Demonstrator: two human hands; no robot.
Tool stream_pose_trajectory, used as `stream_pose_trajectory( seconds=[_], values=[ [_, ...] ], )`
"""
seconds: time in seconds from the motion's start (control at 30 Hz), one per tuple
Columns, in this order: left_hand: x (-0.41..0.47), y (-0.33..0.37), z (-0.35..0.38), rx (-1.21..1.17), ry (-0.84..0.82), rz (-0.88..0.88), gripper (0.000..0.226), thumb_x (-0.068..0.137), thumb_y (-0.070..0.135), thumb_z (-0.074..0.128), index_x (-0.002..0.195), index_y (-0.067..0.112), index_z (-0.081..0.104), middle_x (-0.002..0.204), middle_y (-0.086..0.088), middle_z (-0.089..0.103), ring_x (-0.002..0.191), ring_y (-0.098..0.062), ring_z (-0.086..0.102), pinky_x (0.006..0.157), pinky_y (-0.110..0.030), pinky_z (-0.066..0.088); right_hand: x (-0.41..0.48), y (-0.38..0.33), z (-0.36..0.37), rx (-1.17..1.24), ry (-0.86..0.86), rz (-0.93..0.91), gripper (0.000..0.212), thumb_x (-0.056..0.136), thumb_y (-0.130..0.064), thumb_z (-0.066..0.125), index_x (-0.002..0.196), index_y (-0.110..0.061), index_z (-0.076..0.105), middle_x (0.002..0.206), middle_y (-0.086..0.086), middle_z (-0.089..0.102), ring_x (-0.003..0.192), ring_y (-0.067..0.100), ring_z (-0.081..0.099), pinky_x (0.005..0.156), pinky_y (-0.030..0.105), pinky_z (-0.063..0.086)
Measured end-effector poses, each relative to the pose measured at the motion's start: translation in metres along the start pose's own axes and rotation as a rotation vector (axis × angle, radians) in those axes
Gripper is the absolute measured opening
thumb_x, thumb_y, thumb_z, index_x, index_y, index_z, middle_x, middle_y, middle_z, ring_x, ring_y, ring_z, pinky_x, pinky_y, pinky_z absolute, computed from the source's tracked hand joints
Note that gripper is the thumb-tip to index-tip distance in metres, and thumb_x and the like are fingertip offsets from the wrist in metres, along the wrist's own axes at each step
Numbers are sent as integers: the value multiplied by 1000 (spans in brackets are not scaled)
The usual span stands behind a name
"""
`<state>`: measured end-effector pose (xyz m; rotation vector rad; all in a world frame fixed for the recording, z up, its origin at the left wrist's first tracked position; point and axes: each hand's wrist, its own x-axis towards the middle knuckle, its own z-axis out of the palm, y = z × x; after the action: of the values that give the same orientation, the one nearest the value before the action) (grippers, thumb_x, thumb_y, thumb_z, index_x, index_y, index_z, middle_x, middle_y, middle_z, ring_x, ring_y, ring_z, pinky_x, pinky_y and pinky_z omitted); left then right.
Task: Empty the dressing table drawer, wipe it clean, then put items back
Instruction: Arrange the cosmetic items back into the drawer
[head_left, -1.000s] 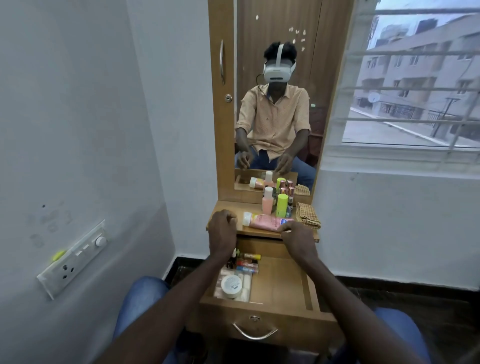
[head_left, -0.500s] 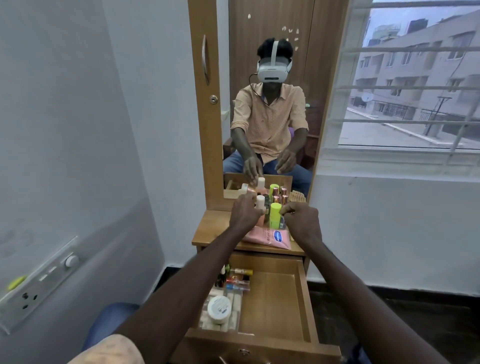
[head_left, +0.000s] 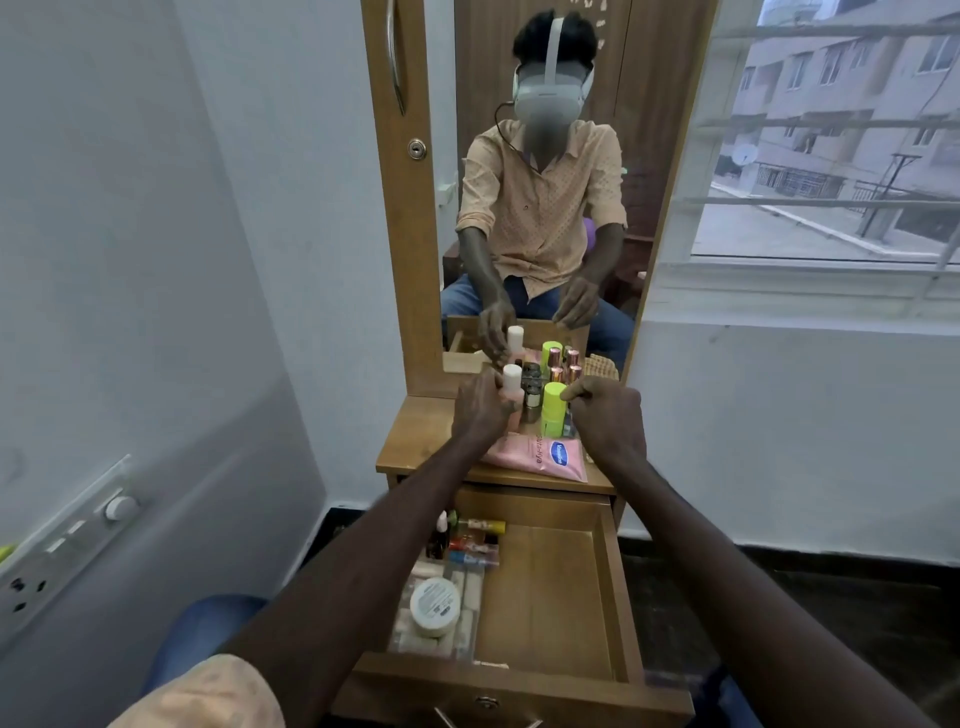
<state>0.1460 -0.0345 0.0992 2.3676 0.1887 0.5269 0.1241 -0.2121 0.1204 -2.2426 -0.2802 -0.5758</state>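
Observation:
The wooden drawer (head_left: 613, 597) of the dressing table stands pulled out below the tabletop (head_left: 415, 436). Along its left side lie a white round jar (head_left: 435, 607) on a clear packet and several small tubes and bottles (head_left: 470, 540). On the tabletop my left hand (head_left: 480, 413) grips a pink bottle with a white cap (head_left: 511, 382). My right hand (head_left: 608, 415) has curled fingers that touch a lime-green bottle (head_left: 552, 410). A pink tube with a blue label (head_left: 540, 457) lies in front of them. Small dark and copper-capped bottles (head_left: 532, 395) stand behind.
A mirror (head_left: 540, 182) rises behind the tabletop, with a woven cloth (head_left: 602, 366) reflected at its lower right. A wall with a switch panel (head_left: 67, 545) is on the left. A barred window (head_left: 831, 130) is on the right. The floor is dark.
Both hands moved from the table's front edge up to the standing bottles. My left hand took hold of the pink bottle and my right reached the lime-green one. The view shifted closer.

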Motion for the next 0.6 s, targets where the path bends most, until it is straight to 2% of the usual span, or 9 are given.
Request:
stream_pose_trajectory(
  seconds=[0.13, 0.23, 0.37, 0.53, 0.6],
  values=[
    [17, -23, -24, -3, 37, -54, 31, 86, 18, 82, 110, 6, 67, 108, -8, 71, 92, -20, 63, 74, -33, 50, 18, -5, 3, -49, -13, 9, 16, 95, -6, 67, 100, -10, 82, 97, 4, 77, 86, 16, 69, 75, 36, 61],
    [29, -44, -36, 1, 22, -73, 31, 86, 21, 82, 110, 7, 68, 111, -10, 72, 97, -23, 66, 82, -39, 55, 32, -10, 10, -160, -39, -26, 17, 93, -8, 68, 101, -15, 81, 94, 2, 76, 83, 16, 67, 72, 40, 61],
    [35, -57, -40, -22, -33, -76, 40, 87, 18, 82, 121, 7, 64, 125, -10, 69, 111, -27, 65, 87, -34, 49, 46, -15, 27, -285, -100, -93, 16, 92, -12, 72, 103, -22, 78, 100, 3, 75, 88, 19, 67, 73, 42, 61],
    [33, -61, -36, -63, -12, -72, 42, 85, 18, 83, 121, 9, 62, 125, -9, 69, 112, -26, 65, 91, -37, 51, 55, -26, 41, -501, -163, -234, 8, 94, -16, 72, 100, -17, 76, 99, 11, 69, 91, 27, 65, 77, 44, 61],
    [28, -56, -37, -81, 34, -75, 53, 84, 19, 84, 128, 8, 58, 129, -10, 65, 116, -27, 62, 91, -36, 49, 61, -27, 44, -586, -190, -264, 8, 93, -17, 74, 100, -15, 76, 98, 12, 69, 92, 28, 65, 82, 45, 60]
  ],
)
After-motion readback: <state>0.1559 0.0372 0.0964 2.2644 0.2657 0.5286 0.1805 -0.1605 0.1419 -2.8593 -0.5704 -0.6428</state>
